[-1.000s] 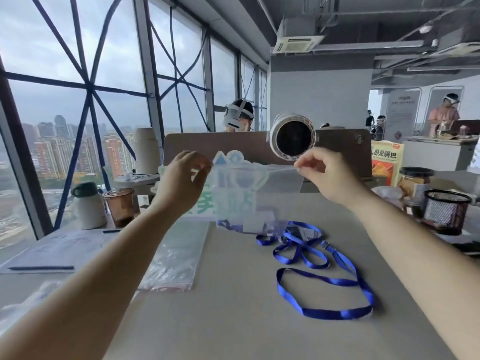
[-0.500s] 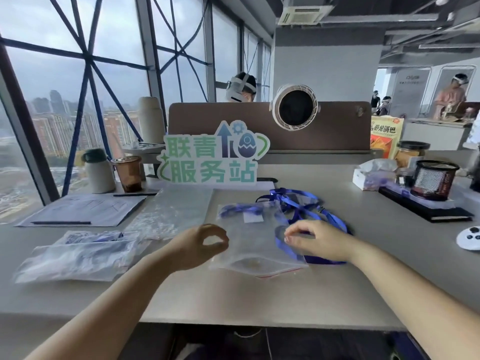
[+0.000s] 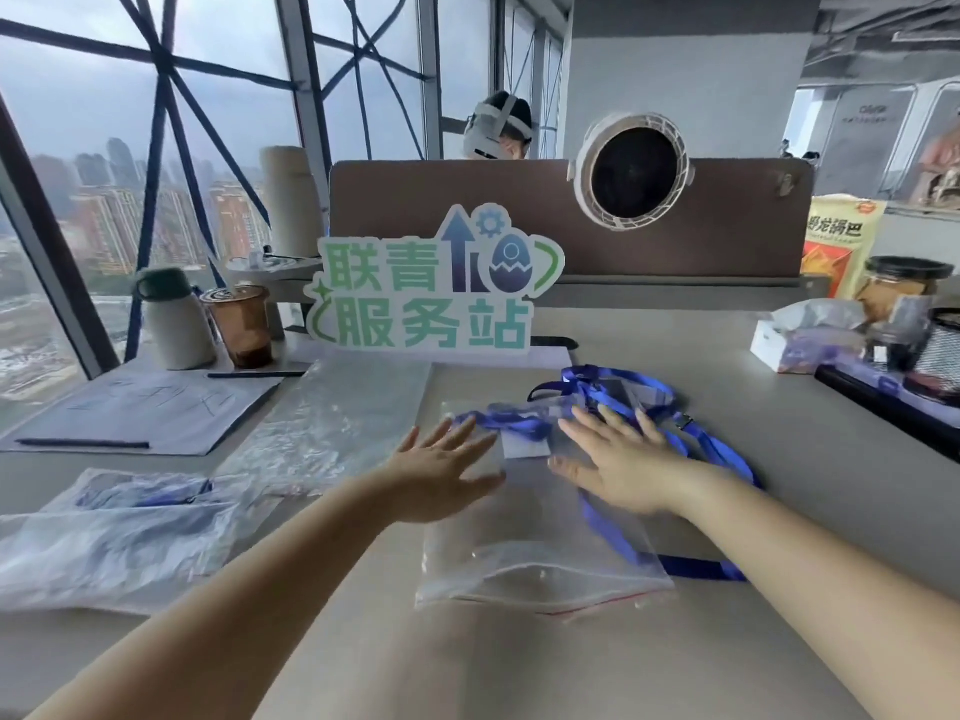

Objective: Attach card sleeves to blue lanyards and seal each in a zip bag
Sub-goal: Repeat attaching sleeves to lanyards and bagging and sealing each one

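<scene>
Close to the near edge of the grey table (image 3: 322,662) lies a clear plastic zip bag (image 3: 540,569), its red-lined mouth towards the person and seemingly not yet closed. The left hand (image 3: 441,475) and right hand (image 3: 618,470) press flat on its far half, each grip spread wide and holding nothing. Between them, inside the bag, is the bundled blue fabric lanyard (image 3: 498,420) with its clear card sleeve (image 3: 524,445). This looks like pressing the air out. Next, the zip strip needs pinching shut along its length.

A grey desk (image 3: 810,459) runs to a brown partition (image 3: 727,226) along its far edge — tall windows (image 3: 78,111) with dark blue cross-braces (image 3: 171,90) rise beyond the left edge, showing an overcast city. A grey pillar (image 3: 691,59) stands behind it.
</scene>
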Motion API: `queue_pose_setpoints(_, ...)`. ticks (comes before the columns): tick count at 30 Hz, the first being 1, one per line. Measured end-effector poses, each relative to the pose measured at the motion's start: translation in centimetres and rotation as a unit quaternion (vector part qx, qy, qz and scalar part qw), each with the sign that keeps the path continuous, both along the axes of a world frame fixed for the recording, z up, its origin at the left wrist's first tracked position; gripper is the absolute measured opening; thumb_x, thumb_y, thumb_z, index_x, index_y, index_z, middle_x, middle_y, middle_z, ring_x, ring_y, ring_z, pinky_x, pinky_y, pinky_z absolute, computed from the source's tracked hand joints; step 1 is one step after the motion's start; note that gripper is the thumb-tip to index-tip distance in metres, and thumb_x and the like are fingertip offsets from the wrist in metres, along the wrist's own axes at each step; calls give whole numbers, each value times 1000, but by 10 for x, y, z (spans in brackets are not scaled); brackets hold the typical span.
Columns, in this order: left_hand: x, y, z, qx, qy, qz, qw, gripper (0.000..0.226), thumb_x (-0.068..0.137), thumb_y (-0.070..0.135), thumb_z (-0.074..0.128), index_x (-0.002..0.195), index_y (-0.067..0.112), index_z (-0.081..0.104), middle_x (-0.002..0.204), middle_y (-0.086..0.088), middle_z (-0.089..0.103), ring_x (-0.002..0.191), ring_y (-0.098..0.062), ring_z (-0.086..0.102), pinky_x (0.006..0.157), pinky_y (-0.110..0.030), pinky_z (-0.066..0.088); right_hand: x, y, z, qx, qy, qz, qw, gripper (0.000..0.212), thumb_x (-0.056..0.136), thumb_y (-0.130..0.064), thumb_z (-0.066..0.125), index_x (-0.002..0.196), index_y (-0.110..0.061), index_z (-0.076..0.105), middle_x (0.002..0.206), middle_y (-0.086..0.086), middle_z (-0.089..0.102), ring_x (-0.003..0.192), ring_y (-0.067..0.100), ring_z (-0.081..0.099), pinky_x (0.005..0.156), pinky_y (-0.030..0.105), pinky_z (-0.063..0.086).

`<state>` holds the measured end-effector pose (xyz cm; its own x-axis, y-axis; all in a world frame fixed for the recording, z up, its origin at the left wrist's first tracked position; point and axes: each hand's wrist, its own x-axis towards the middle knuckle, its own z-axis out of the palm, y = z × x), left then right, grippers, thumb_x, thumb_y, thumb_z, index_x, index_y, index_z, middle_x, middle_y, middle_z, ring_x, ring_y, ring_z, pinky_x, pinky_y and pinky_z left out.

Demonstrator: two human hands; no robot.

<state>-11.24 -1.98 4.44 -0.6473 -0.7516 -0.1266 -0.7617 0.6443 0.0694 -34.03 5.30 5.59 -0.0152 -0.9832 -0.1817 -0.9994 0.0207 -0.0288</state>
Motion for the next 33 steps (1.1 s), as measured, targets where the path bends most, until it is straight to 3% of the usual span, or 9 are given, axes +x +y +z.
queue_pose_setpoints(3,-22,-25,4,-45,53,8,998,60,96,57,15,148,36,-5,157,7,-14,145,-16,-14,118,-41,-7,1,-32,4,-59,-13,7,998,69,92,-63,8,149,-28,-11,155,-12,-21,142,11,-22,116,44,-14)
queue_pose_setpoints(9,-37,-43,-31,-14,-9,13,1000,58,97,54,9,149,33,-6,157,9,-15,144,-13,-16,118,-40,-6,-2,-54,-30,44,-10,1,999,68,93,-63,10,147,-30,-14,155,-10,-22,142,12,-22,115,42,-17)
queue_pose_setpoints(14,-46,-58,-17,-37,47,-1,998,57,98,54,11,150,34,-4,157,9,-15,144,-14,-18,118,-38,-8,-4,-70,-15,-42,-30,22,998,63,96,-57,10,148,-30,-10,154,-12,-21,140,12,-25,115,40,-17)
queue_pose_setpoints(20,-53,-72,-35,-1,-4,16,1000,60,97,56,9,149,33,-7,157,8,-16,145,-19,-14,119,-38,-5,-7,-86,-38,27,-25,16,999,64,94,-61,10,146,-34,-16,154,-9,-23,141,14,-23,117,37,-11)
queue_pose_setpoints(26,-51,-77,-26,-5,37,13,999,57,98,51,11,149,32,-7,157,8,-16,144,-17,-16,119,-39,-5,-8,-87,-26,-14,-37,27,999,62,95,-58,8,147,-33,-14,154,-13,-22,141,12,-23,116,39,-14)
queue_pose_setpoints(30,-50,-77,-36,14,2,25,1000,58,98,52,9,150,30,-7,158,8,-13,145,-15,-12,119,-37,-5,-3,-83,-37,21,-27,28,999,62,96,-57,9,147,-32,-14,155,-13,-20,141,11,-23,115,37,-15)
queue_pose_setpoints(33,-48,-76,-29,6,27,22,999,57,99,48,11,150,29,-8,158,8,-14,145,-13,-14,118,-36,-7,-3,-82,-30,-15,-48,29,998,61,97,-54,10,148,-31,-13,155,-13,-20,140,10,-25,114,34,-16)
